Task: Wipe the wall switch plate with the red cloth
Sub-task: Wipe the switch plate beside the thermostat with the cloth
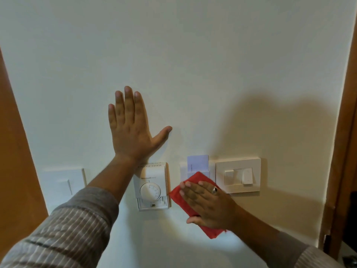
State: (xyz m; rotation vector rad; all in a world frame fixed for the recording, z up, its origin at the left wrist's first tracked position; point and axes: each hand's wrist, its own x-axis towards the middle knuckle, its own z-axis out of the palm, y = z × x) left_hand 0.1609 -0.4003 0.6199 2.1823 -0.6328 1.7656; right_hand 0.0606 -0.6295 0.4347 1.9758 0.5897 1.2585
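The right hand [209, 205] presses the red cloth [195, 202] flat against the wall [193, 55], fingers extended, no closed grip. The cloth covers the card holder [193, 167], just left of the switch plate [238, 175]. The left hand [131, 130] rests open above the thermostat [152, 186].

Upper frame: bare wall [193, 55], open passage. Lower centre crowded: thermostat [152, 187], card holder [197, 167], switch plate [238, 175] just beside each other.

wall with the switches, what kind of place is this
Probably a hotel room entryway. A white key card stands in a wall slot, a white dial thermostat sits beside it, and a white rocker switch plate is mounted near a brown wooden door frame.
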